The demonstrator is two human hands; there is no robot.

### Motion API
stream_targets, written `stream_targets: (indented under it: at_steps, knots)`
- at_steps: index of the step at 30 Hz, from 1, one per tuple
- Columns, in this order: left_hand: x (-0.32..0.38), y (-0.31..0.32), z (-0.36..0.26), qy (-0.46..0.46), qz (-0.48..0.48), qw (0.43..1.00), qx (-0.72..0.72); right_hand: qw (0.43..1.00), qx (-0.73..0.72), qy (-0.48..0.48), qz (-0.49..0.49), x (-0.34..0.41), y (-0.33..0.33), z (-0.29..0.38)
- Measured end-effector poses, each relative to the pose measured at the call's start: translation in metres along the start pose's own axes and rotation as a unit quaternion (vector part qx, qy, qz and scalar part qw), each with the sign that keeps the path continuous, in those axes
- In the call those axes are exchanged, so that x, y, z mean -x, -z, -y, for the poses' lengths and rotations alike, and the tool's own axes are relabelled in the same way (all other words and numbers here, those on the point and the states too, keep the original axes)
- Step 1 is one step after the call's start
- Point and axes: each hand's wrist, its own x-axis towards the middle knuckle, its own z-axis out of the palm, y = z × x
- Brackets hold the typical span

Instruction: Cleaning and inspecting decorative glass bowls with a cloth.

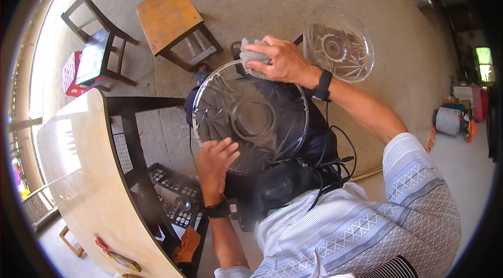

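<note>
A large clear bowl [253,119], of glass or clear plastic with a moulded pattern, rests on my lap with its round base ring at the middle. My left hand [218,162] holds its near left rim, the fingers over the edge; the exact thumb contact is hidden. At the far rim, my right hand [275,60] grips a bunched grey cloth [253,58] and presses it against the edge. Beyond my right wrist, a second clear patterned bowl [334,44] sits on a low dark wooden seat [351,36].
A pale-topped table [84,152] borders my left side, with a black plastic crate [173,176] and orange cloth [188,244] beneath its edge. A wooden stool [171,16] and dark chair [94,50] stand ahead. Black cables [346,160] loop beside a pouch at my waist.
</note>
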Motion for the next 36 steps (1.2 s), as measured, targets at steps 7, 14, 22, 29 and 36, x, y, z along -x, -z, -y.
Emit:
stream_targets:
  at_steps: [7, 14, 22, 29, 36]
  knots:
    - [0.002, -0.003, 0.000, 0.000, -0.003, 1.000, -0.005, 0.999, -0.010, -0.053, 0.001, 0.052, 0.029, 0.022]
    - [0.000, -0.004, -0.001, 0.001, -0.006, 1.000, -0.008, 0.998, -0.021, -0.053, -0.006, 0.020, 0.010, 0.011]
    - [0.004, 0.000, 0.001, -0.012, -0.011, 1.000, 0.007, 0.989, -0.089, -0.090, 0.078, -0.028, -0.007, 0.014]
    - [0.001, 0.001, 0.003, 0.004, -0.010, 1.000, 0.028, 0.992, -0.019, -0.103, 0.071, 0.025, 0.026, 0.012]
    - [0.000, 0.004, 0.003, 0.003, -0.002, 1.000, 0.031, 0.983, -0.089, -0.156, 0.045, 0.061, 0.045, 0.022]
